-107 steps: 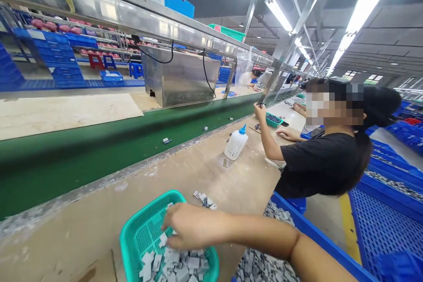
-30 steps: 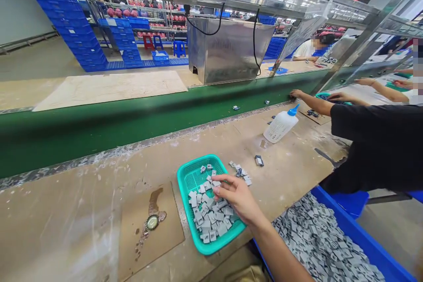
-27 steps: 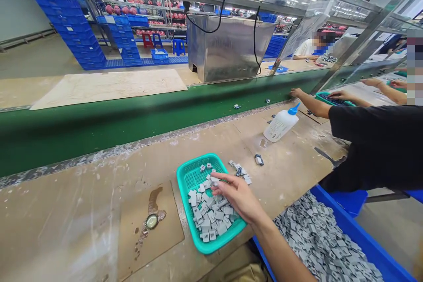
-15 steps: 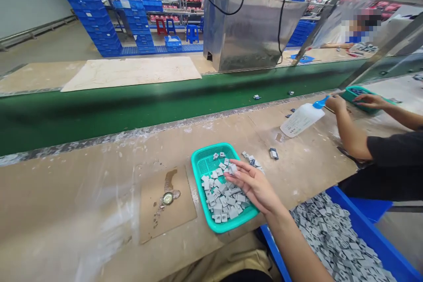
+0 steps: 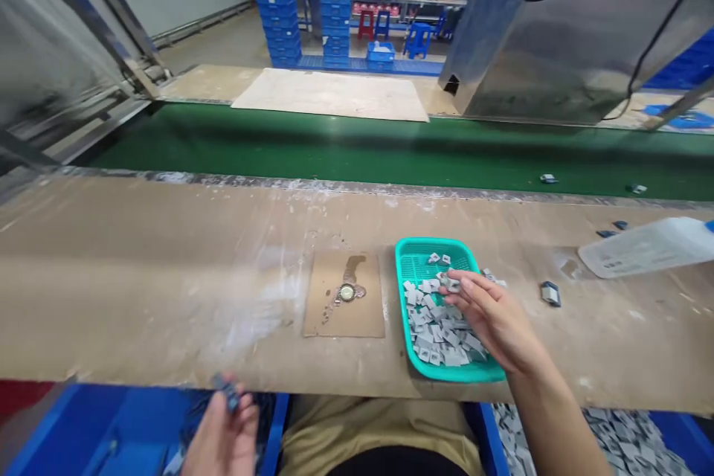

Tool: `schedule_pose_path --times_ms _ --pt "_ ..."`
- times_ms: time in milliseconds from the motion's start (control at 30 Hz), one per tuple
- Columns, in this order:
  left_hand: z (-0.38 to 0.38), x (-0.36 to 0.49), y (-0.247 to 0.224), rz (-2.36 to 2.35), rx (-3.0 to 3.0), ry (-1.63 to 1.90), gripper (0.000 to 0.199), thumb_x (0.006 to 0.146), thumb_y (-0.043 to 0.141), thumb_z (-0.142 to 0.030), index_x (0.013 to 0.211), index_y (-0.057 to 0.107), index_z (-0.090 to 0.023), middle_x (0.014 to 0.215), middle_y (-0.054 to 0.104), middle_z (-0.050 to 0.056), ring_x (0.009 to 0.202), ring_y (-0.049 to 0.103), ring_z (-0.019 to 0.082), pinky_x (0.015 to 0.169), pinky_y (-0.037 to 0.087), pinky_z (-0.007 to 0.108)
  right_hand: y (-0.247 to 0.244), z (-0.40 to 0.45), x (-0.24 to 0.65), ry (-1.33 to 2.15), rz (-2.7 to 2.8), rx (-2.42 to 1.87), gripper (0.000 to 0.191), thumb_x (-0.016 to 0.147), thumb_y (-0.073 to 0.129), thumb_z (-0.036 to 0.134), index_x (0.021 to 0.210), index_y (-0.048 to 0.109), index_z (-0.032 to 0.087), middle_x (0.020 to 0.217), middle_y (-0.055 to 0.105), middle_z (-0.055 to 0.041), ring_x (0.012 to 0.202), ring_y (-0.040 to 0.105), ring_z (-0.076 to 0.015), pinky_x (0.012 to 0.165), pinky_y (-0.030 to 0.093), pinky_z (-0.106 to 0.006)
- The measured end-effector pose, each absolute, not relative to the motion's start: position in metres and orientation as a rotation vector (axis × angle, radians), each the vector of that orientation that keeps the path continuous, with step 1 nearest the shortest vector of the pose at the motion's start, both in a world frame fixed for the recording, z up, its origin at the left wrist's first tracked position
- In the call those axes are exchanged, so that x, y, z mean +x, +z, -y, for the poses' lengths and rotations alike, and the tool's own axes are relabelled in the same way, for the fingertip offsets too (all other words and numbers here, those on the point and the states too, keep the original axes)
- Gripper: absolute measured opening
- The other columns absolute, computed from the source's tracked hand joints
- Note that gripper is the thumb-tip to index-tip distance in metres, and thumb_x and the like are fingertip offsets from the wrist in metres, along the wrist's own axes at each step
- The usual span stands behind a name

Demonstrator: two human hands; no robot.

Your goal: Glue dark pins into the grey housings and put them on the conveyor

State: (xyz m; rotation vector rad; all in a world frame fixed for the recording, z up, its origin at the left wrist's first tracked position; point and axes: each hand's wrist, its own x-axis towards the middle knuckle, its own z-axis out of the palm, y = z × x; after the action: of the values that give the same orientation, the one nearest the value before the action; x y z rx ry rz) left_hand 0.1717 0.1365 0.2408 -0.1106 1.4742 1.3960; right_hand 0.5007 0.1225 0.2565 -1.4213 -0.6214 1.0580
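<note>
Over the teal basket [image 5: 400, 297] of small grey-white square pieces [image 5: 440, 331], my right hand [image 5: 496, 312] pinches one grey piece [image 5: 451, 285] between thumb and fingers. My left hand [image 5: 226, 428] is low at the left, by the table's front edge, with its fingers closed on a small dark blue part [image 5: 227, 392], slightly blurred. Left of the basket lies a cardboard square [image 5: 323, 320] with a small round metal-rimmed item [image 5: 346, 292] on it and wet stains around it.
A white bottle [image 5: 641, 249] lies at the right, near a dark-and-white part [image 5: 550, 294]. Behind the table runs a green belt [image 5: 335, 152]. Below the front edge are a blue bin [image 5: 72, 431] at left and grey pieces [image 5: 630, 439] at right.
The view has swung left, bringing my left hand with the dark blue part into sight. The other person's arms have left the picture. My right hand still holds a grey piece over the basket.
</note>
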Motion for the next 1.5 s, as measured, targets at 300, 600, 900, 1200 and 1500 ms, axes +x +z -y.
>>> schedule_pose_path --times_ms 300,600,900,1200,1500 --pt "-0.131 0.240 0.240 -0.970 0.135 1.118 0.033 0.053 0.088 -0.024 0.077 0.071 -0.009 0.074 0.069 0.007 0.064 0.066 0.014 0.058 0.055 0.017 0.254 -0.180 0.440 0.720 1.595 -1.593 0.026 0.079 0.061 0.031 0.102 0.064 0.019 0.099 0.069 -0.0088 0.083 0.067 -0.0224 0.078 0.054 -0.038" --pt "-0.127 0.226 0.234 -0.938 0.180 1.120 0.027 0.061 0.084 -0.022 0.081 0.072 -0.008 0.082 0.071 0.009 0.077 0.068 0.019 0.072 0.057 0.023 0.223 -0.201 0.419 0.644 2.049 -1.524 0.023 0.079 0.050 0.017 0.097 0.064 0.019 0.093 0.070 -0.0077 0.082 0.068 -0.0207 0.075 0.054 -0.035" --pt "-0.139 0.238 0.224 -0.938 0.177 1.155 0.028 0.060 0.084 -0.024 0.080 0.073 -0.008 0.079 0.071 0.010 0.075 0.068 0.018 0.075 0.057 0.028 0.251 -0.194 0.417 1.032 1.545 -1.550 0.029 0.070 0.071 0.033 0.094 0.069 0.017 0.090 0.073 -0.0098 0.082 0.069 -0.0257 0.078 0.056 -0.041" --pt "-0.151 0.270 0.243 -0.864 0.215 1.173 0.033 0.054 0.087 -0.027 0.076 0.073 -0.007 0.082 0.071 0.011 0.076 0.067 0.021 0.076 0.058 0.034 0.282 -0.158 0.421 1.287 0.986 -1.546 0.041 0.051 0.087 0.035 0.086 0.075 0.016 0.080 0.073 -0.0120 0.076 0.070 -0.0276 0.071 0.060 -0.038" --pt "-0.151 0.274 0.257 -0.860 0.390 1.061 0.032 0.054 0.087 -0.027 0.075 0.073 -0.006 0.082 0.072 0.013 0.073 0.069 0.024 0.072 0.060 0.036 0.295 -0.149 0.429 1.300 1.108 -1.575 0.039 0.056 0.085 0.034 0.089 0.074 0.017 0.081 0.073 -0.0117 0.075 0.070 -0.0272 0.069 0.061 -0.037"
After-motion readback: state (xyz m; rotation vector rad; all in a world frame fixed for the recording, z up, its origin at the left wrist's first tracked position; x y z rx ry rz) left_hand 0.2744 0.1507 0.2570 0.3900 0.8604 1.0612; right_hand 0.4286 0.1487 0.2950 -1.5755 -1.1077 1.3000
